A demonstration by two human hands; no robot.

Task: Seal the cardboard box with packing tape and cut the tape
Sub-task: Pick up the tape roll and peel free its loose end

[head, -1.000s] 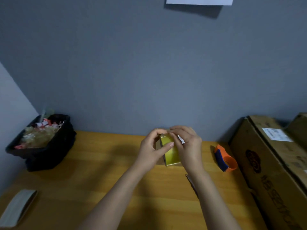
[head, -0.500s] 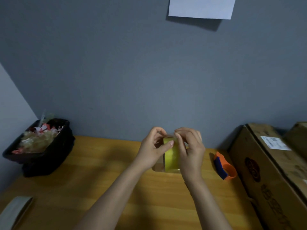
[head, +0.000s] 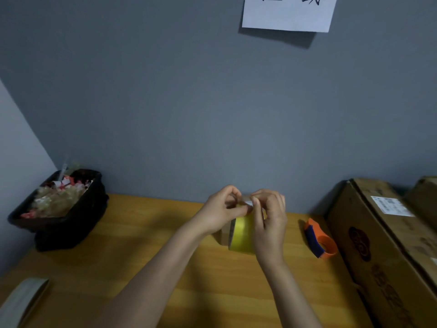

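A small box (head: 241,235) stands on the wooden table (head: 146,245) near the wall. Its near face is yellow and its left side is brown cardboard. My left hand (head: 221,213) holds its top left, with the thumb pressed on the top edge. My right hand (head: 269,218) covers its right side, fingers curled. Between the fingertips of both hands a short pale tape strip (head: 246,200) is pinched at the box's top. An orange and blue tape cutter (head: 319,240) lies to the right of the box. A pale tape roll (head: 21,301) lies at the near left corner.
A black tray (head: 68,223) full of scraps sits at the back left against the wall. Large cardboard cartons (head: 387,245) line the right edge of the table. A white paper sheet (head: 288,13) hangs on the grey wall above.
My fingertips have drawn together at the box's top, curling tighter on the pale strip. The view has tilted up a little, and the box stays on the table.
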